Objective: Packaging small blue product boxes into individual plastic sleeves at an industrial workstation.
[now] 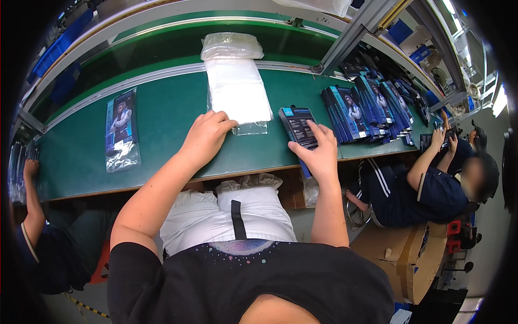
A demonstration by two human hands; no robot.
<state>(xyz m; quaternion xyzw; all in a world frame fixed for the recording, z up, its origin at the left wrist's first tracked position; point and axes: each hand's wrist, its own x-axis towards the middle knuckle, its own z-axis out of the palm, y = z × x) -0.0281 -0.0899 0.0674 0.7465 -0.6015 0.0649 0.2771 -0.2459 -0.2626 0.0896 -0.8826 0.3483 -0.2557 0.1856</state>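
The right hand [322, 154] has its grip clamped on a dark box [298, 128], near the front edge of the green tabletop [172, 108]. The left hand [204, 138] sets its fingertips at the lower edge of a stack of plastic bags [238, 94]; whether that grip pinches one, I cannot quite tell. A bagged package [122, 123] lies farther left; similar boxes [350, 113] lean together at right.

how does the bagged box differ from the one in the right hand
The bagged box is in a clear bag; the bare box shows none. The bagged box shows a large picture; the bare box, small print. The bagged box lies untouched; the right hand grips the bare box. Both are dark with blue.
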